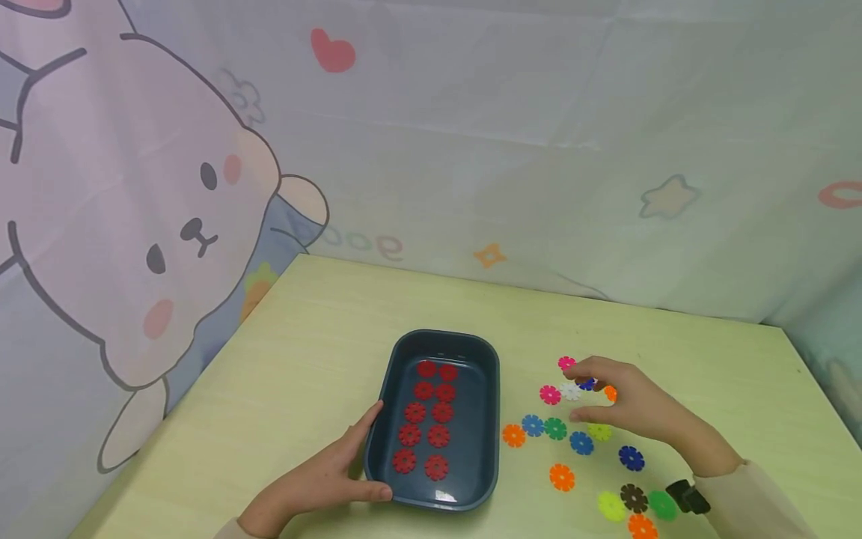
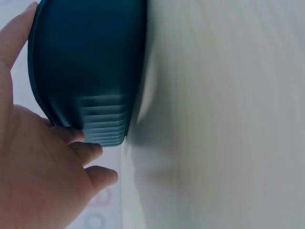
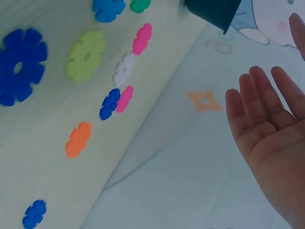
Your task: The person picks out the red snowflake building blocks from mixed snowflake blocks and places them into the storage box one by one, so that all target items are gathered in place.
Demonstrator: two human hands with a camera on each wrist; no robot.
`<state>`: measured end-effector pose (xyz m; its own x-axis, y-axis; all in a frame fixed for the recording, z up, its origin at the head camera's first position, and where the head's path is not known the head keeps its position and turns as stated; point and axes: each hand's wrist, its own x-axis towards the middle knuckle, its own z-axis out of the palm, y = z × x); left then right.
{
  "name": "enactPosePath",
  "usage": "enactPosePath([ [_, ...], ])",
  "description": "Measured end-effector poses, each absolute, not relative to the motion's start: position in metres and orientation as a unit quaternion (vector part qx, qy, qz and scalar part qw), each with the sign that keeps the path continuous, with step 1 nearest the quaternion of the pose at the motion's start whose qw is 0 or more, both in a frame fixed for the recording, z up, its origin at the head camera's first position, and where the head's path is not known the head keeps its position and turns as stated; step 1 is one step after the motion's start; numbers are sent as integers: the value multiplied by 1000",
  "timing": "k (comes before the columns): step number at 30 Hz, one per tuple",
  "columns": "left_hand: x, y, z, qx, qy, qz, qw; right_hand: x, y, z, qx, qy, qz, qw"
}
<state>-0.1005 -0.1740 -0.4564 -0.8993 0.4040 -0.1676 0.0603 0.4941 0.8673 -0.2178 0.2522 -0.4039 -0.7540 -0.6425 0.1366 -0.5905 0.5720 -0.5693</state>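
Observation:
A dark blue-grey tray [image 1: 478, 419] stands on the table, with two columns of red snowflake discs [image 1: 414, 412] lying flat in its left and middle part. My left hand [image 1: 330, 468] holds the tray at its near left corner, thumb by the near rim and fingers along the left side. In the left wrist view, fingertips [image 2: 88, 151] touch the tray's ribbed outer wall [image 2: 102, 114]. Over the loose discs on the right hovers my right hand [image 1: 629, 400], thumb and fingers apart, holding nothing. Beneath or beside it are a white disc [image 1: 570, 391] and a pink disc [image 1: 550, 394].
Right of the tray, loose discs lie scattered: orange [image 1: 562, 477], green [image 1: 555, 428], dark blue [image 1: 631, 458], brown [image 1: 634, 497] and several others. A printed cloth [image 1: 471, 150] hangs behind the table [image 1: 323, 322].

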Motion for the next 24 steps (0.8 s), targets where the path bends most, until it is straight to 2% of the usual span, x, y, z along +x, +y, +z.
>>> enactPosePath([
  [12,-101,-174,-454,139,845,482,185,-182,290,-419,-322,891,-321,-10],
  [16,-101,-176,-455,142,847,479,183,-171,300,-425,-289,902,-320,0],
  [21,-99,-183,-456,152,852,468,178,-164,311,-431,-247,918,-308,41],
  [24,-99,-192,-454,160,858,457,173,-161,318,-434,-240,923,-300,36],
])
